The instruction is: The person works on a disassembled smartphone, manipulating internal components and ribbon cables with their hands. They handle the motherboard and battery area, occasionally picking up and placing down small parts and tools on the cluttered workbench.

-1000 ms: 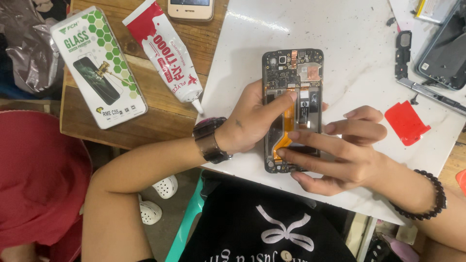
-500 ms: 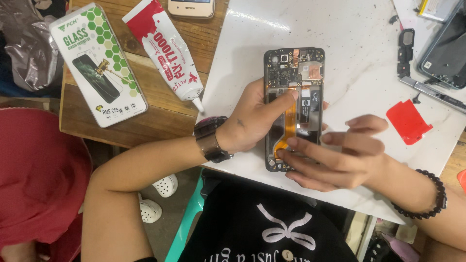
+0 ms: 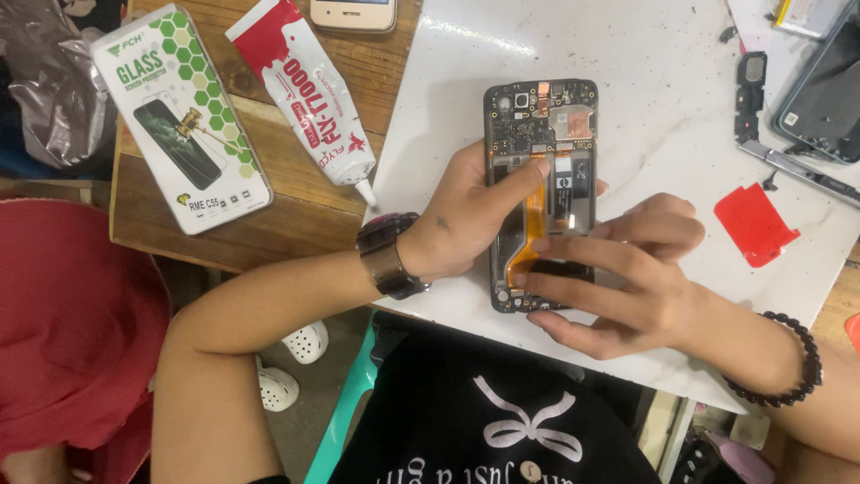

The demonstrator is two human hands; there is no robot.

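White marble slab (image 3: 645, 81) on wooden table (image 3: 296, 206); both hands on opened phone (image 3: 542, 179).

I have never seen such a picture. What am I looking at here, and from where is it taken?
A camera on the person's head looks down at their own two bare hands. The left hand steadies an opened phone with its back cover off, lying on a white board. The right hand presses its fingers on the phone's lower part. Nearby lie a red piece, a glue tube and a screen protector box on the wooden table.
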